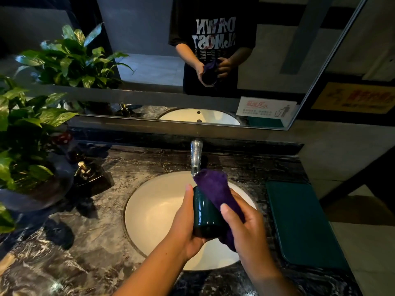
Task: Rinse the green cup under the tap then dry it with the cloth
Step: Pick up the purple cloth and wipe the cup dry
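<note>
A dark green cup [204,214] is held over the white sink basin [154,212], its mouth turned away from me. My left hand [185,227] grips the cup from the left, thumb along its side. My right hand [245,229] holds a purple cloth [215,189] against the cup's right side, thumb on top of the cloth. The cloth's far end sticks up past the cup's mouth, just in front of the chrome tap [196,154]. I cannot tell whether water runs from the tap.
A dark marble counter [89,248] surrounds the basin. A green mat [299,223] lies on the right. Potted plants [23,133] and a gold-topped soap dispenser [83,168] stand at the left. A mirror [149,60] hangs behind the tap.
</note>
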